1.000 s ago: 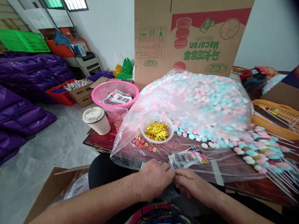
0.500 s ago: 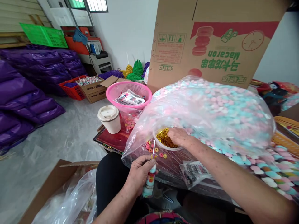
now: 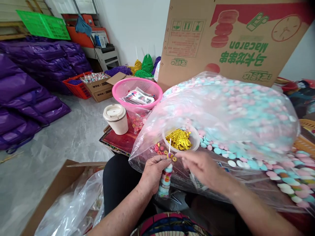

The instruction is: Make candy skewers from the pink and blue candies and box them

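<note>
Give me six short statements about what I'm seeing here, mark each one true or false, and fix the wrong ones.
1. The left hand holds a pouch with a stick poking up. True.
2. The tub contains green strips. False: it contains gold strips.
3. The cup has its lid on. True.
4. The right hand is inside the tub. False: the right hand is in front of the tub, near the stick.
5. The pink basket holds packets. True.
6. The large lettering on the carton is the right way up. False: the lettering is upside down.
</note>
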